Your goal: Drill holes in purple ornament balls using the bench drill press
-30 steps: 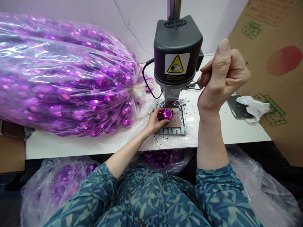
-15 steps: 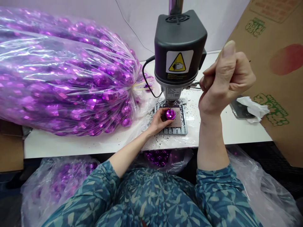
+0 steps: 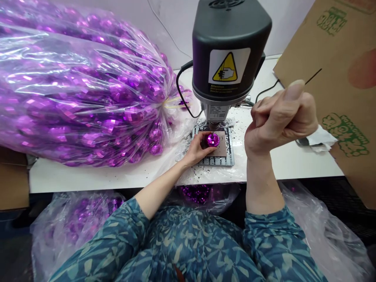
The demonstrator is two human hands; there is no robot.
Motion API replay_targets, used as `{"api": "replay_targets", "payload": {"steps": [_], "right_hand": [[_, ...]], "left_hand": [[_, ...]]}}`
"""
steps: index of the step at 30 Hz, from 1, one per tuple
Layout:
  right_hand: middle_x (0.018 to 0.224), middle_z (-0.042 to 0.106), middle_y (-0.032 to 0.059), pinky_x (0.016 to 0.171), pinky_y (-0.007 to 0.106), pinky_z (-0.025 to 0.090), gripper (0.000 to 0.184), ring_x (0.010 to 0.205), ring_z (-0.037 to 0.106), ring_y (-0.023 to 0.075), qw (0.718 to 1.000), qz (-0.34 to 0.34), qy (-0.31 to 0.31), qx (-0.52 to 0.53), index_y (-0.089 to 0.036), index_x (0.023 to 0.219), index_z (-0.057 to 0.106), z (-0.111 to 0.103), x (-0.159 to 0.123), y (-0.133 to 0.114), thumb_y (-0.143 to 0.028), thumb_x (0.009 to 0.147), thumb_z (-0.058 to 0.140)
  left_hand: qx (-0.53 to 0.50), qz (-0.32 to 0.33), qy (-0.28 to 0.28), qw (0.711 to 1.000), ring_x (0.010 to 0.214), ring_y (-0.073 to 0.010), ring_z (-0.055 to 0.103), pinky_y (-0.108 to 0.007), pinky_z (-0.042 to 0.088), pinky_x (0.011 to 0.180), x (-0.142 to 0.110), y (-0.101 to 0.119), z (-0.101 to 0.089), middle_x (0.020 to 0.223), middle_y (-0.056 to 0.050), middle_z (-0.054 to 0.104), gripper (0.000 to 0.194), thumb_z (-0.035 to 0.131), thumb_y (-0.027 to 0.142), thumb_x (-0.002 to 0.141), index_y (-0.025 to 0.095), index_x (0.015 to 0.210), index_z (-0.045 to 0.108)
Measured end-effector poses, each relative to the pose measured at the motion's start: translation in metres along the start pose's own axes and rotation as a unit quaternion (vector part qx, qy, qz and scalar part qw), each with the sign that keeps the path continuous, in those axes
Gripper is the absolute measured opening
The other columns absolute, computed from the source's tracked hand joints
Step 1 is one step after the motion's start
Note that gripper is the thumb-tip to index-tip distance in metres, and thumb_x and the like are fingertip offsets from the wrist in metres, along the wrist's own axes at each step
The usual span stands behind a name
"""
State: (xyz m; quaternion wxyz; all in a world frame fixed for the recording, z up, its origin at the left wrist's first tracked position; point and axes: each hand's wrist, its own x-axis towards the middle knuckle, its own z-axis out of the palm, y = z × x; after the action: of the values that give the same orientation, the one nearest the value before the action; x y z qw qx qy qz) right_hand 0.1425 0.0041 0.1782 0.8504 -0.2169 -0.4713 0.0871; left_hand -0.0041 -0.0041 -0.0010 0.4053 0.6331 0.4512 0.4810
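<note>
My left hand (image 3: 198, 149) is closed around the side of a shiny purple mirror ball (image 3: 213, 140), thumb in front and fingers behind. The ball rests on a brown square board (image 3: 221, 150) over the slotted metal base (image 3: 219, 161) of a small drill press. Right above the ball is the drill chuck (image 3: 214, 125); its tip meets or nearly meets the ball's top. To the right of the black drill press head (image 3: 230, 35), my right hand (image 3: 282, 117) is clenched around the press's feed lever, mostly hidden in the fist. A thin dark rod (image 3: 313, 76) sticks out behind it.
A big clear bag (image 3: 88, 90) of purple mirror balls fills the table's left. Dark shavings (image 3: 202, 170) litter the white table (image 3: 117, 176) around the base. A cardboard box (image 3: 337, 90) stands right, near crumpled tissue (image 3: 321, 139). More plastic bags (image 3: 73, 223) hang below the edge.
My right fist has come down and tilted with the lever. The view has shifted, so the drill press head looks larger and higher. My left hand stays on the mirror ball.
</note>
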Motion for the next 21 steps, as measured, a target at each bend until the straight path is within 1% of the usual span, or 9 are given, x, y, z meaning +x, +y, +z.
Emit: {"api": "replay_targets", "payload": {"steps": [4,6,11,16,19,21], "right_hand": [[0.048,0.025,-0.0057,0.043,0.017,0.032,0.054,0.042,0.030,-0.0020,0.999,-0.034,-0.003,0.025,-0.016,0.061,0.032,-0.005,-0.007,0.014,-0.045,0.100,0.057],[0.048,0.023,-0.0053,0.043,0.016,0.032,0.053,0.042,0.028,-0.0021,0.998,-0.059,0.001,0.031,-0.015,0.061,0.031,-0.008,-0.011,0.019,-0.041,0.101,0.056],[0.048,0.028,-0.0044,0.044,0.016,0.031,0.051,0.043,0.029,-0.0019,0.989,-0.133,0.003,0.058,-0.012,0.061,0.029,-0.014,-0.018,0.028,-0.032,0.099,0.057],[0.049,0.031,-0.0051,0.045,0.017,0.031,0.048,0.044,0.030,-0.0013,0.988,-0.138,0.001,0.063,-0.014,0.063,0.030,-0.018,-0.021,0.036,-0.031,0.098,0.058],[0.048,0.032,-0.0062,0.044,0.017,0.030,0.047,0.043,0.030,-0.0015,0.985,-0.160,-0.016,0.066,-0.014,0.064,0.030,-0.023,-0.025,0.042,-0.031,0.098,0.057],[0.047,0.032,-0.0067,0.043,0.018,0.028,0.048,0.041,0.026,-0.0018,0.983,-0.171,-0.026,0.065,-0.014,0.064,0.029,-0.024,-0.027,0.041,-0.031,0.099,0.056]], "left_hand": [[-0.003,-0.003,-0.001,1.000,0.124,-0.0313,0.067,-0.052,0.051,0.115,0.000,-0.001,-0.001,0.128,-0.012,0.072,0.064,0.093,0.035,0.080,0.021,0.133,0.061],[-0.003,-0.005,0.000,1.000,0.126,-0.0321,0.066,-0.054,0.050,0.116,-0.001,0.000,0.000,0.128,-0.012,0.072,0.064,0.093,0.036,0.080,0.022,0.134,0.061],[-0.001,-0.008,0.002,1.000,0.126,-0.0331,0.066,-0.056,0.048,0.117,-0.001,0.001,0.000,0.126,-0.011,0.073,0.063,0.093,0.036,0.079,0.023,0.133,0.062],[-0.004,-0.005,0.000,1.000,0.126,-0.0336,0.067,-0.058,0.045,0.119,-0.001,0.002,0.000,0.127,-0.011,0.074,0.063,0.093,0.038,0.080,0.023,0.132,0.061],[-0.005,-0.004,0.000,1.000,0.125,-0.0327,0.067,-0.056,0.047,0.118,-0.001,0.003,0.000,0.126,-0.011,0.074,0.063,0.093,0.037,0.080,0.023,0.131,0.061],[-0.004,-0.005,0.000,1.000,0.125,-0.0319,0.067,-0.055,0.049,0.116,-0.002,0.004,0.000,0.125,-0.011,0.074,0.062,0.093,0.036,0.080,0.022,0.131,0.061]]}}
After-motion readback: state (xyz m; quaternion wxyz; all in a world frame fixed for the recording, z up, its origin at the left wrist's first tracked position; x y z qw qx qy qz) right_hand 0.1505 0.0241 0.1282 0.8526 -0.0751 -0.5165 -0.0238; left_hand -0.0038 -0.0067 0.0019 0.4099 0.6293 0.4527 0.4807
